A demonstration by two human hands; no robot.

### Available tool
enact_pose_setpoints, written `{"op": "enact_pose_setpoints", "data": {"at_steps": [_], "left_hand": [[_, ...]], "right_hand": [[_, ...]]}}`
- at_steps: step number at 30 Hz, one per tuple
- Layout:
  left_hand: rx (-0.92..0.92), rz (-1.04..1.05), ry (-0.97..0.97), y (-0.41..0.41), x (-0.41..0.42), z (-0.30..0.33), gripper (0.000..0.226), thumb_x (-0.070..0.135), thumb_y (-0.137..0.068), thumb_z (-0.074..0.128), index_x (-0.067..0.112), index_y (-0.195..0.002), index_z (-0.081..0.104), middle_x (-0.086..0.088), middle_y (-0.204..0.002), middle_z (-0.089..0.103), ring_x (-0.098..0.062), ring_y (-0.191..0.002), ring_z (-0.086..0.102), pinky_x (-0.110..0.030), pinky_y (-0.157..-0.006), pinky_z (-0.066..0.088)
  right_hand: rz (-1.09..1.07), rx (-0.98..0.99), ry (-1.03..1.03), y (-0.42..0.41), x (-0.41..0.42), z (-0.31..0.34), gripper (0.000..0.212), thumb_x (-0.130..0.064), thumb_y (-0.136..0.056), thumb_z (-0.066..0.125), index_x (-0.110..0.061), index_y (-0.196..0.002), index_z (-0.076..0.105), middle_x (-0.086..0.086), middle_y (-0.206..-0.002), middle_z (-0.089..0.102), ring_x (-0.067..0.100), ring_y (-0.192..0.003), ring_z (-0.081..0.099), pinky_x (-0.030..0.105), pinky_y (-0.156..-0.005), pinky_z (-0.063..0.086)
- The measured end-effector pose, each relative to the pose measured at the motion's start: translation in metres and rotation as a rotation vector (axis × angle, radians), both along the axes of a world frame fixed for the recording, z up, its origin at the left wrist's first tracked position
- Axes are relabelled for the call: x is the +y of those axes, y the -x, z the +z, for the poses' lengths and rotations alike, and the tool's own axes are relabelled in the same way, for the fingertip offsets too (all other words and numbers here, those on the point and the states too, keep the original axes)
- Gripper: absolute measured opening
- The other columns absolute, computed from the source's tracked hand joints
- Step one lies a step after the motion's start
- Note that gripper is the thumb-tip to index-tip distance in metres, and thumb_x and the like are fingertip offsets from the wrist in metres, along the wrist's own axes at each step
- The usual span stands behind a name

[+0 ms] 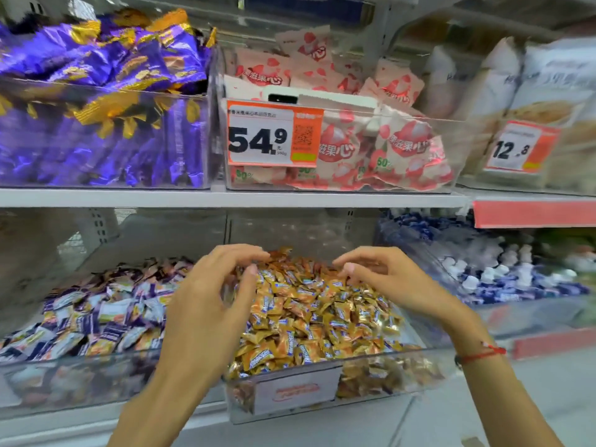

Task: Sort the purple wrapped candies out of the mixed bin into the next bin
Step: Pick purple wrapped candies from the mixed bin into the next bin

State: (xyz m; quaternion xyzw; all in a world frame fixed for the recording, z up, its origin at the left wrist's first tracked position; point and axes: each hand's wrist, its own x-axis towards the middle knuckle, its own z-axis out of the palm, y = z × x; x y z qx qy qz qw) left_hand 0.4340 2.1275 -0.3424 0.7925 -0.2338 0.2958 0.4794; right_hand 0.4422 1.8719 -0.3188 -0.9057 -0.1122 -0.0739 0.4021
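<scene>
A clear bin [354, 382] on the lower shelf is heaped with gold-orange wrapped candies [322, 317], with a few purple wrappers among them. To its left, another clear bin [64, 375] holds purple and white wrapped candies [103, 311]. My left hand [209, 301] hovers over the left side of the gold heap, fingers loosely curled and holding nothing. My right hand [383, 275] hangs over the back right of the same heap, fingers bent downward, with nothing visibly between them.
A bin of blue and white candies [503, 279] stands to the right. On the upper shelf [225, 198] sit bins of purple-gold packets [96, 91] and pink-white packets [354, 140], the latter bearing an orange price tag [274, 137].
</scene>
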Motion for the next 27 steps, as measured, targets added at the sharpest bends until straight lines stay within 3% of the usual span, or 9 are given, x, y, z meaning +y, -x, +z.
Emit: {"op": "enact_pose_setpoints", "data": {"at_steps": [7, 9, 11, 12, 14, 17, 19, 22, 27], "left_hand": [[0.248, -0.484, -0.529, -0.048, -0.11, -0.009, 0.02, 0.029, -0.096, 0.055, 0.041, -0.105, 0.068, 0.022, -0.111, 0.064, 0.001, -0.101, 0.059, -0.033, -0.089, 0.05], [0.282, -0.604, -0.758, -0.064, -0.142, -0.02, 0.025, 0.034, -0.095, 0.056, 0.033, -0.117, 0.066, 0.011, -0.121, 0.065, -0.003, -0.104, 0.059, -0.021, -0.09, 0.046], [0.388, -0.739, -0.971, -0.075, -0.167, -0.034, 0.039, 0.031, -0.094, 0.061, 0.022, -0.132, 0.058, 0.002, -0.125, 0.062, -0.008, -0.101, 0.056, -0.007, -0.075, 0.039], [0.428, -0.767, -1.062, -0.08, -0.176, -0.042, 0.044, 0.029, -0.093, 0.062, 0.019, -0.135, 0.056, -0.001, -0.121, 0.062, -0.012, -0.098, 0.056, -0.009, -0.07, 0.038], [0.459, -0.747, -1.181, -0.091, -0.187, -0.055, 0.042, 0.029, -0.091, 0.065, 0.017, -0.131, 0.059, -0.005, -0.106, 0.064, -0.021, -0.093, 0.058, -0.026, -0.077, 0.043], [0.566, -0.764, -1.169, -0.103, -0.196, -0.058, 0.029, 0.028, -0.085, 0.073, 0.016, -0.111, 0.07, 0.005, -0.075, 0.057, -0.027, -0.076, 0.059, -0.046, -0.076, 0.05], [0.557, -0.752, -1.152, -0.105, -0.198, -0.054, 0.02, 0.029, -0.082, 0.076, 0.019, -0.099, 0.074, 0.013, -0.071, 0.057, -0.014, -0.069, 0.059, -0.036, -0.069, 0.05], [0.363, -0.557, -1.106, -0.105, -0.193, -0.049, 0.012, 0.036, -0.081, 0.074, 0.028, -0.09, 0.076, 0.021, -0.064, 0.053, 0.0, -0.06, 0.046, -0.023, -0.055, 0.033], [0.111, -0.194, -1.07, -0.107, -0.173, -0.044, 0.01, 0.038, -0.086, 0.068, 0.031, -0.09, 0.073, 0.015, -0.094, 0.069, -0.007, -0.091, 0.061, -0.024, -0.068, 0.035]], "right_hand": [[-0.35, -0.146, 0.346, 0.018, -0.067, -0.038, 0.014, -0.019, -0.093, 0.062, -0.024, -0.101, 0.073, -0.007, -0.099, 0.071, 0.013, -0.102, 0.057, 0.024, -0.084, 0.043], [-0.409, -0.31, 0.401, 0.022, -0.071, -0.037, 0.016, -0.013, -0.088, 0.066, -0.026, -0.094, 0.075, -0.007, -0.092, 0.071, 0.017, -0.099, 0.057, 0.032, -0.087, 0.044], [-0.477, -0.497, 0.372, 0.025, -0.076, -0.035, 0.02, -0.009, -0.083, 0.066, -0.026, -0.087, 0.075, -0.007, -0.087, 0.071, 0.022, -0.095, 0.06, 0.04, -0.083, 0.049], [-0.506, -0.548, 0.329, 0.026, -0.078, -0.034, 0.02, -0.01, -0.081, 0.063, -0.025, -0.087, 0.075, -0.006, -0.087, 0.071, 0.023, -0.096, 0.06, 0.041, -0.082, 0.049], [-0.532, -0.506, 0.262, 0.029, -0.083, -0.036, 0.019, -0.012, -0.084, 0.061, -0.024, -0.089, 0.074, -0.003, -0.092, 0.07, 0.024, -0.099, 0.059, 0.039, -0.085, 0.047], [-0.46, -0.264, 0.275, 0.029, -0.086, -0.042, 0.018, -0.014, -0.091, 0.062, -0.027, -0.098, 0.073, -0.004, -0.098, 0.068, 0.014, -0.108, 0.049, 0.022, -0.081, 0.037], [-0.438, -0.237, 0.3, 0.027, -0.087, -0.042, 0.02, -0.015, -0.091, 0.061, -0.028, -0.101, 0.073, -0.003, -0.095, 0.068, 0.012, -0.107, 0.044, 0.019, -0.077, 0.035], [-0.45, -0.214, 0.26, 0.026, -0.086, -0.04, 0.021, -0.017, -0.091, 0.06, -0.032, -0.101, 0.072, -0.006, -0.095, 0.068, 0.007, -0.106, 0.041, 0.02, -0.08, 0.035], [-0.428, -0.174, 0.26, 0.027, -0.083, -0.04, 0.02, -0.019, -0.093, 0.059, -0.032, -0.103, 0.071, -0.007, -0.099, 0.068, 0.003, -0.103, 0.038, 0.021, -0.077, 0.034]]}}
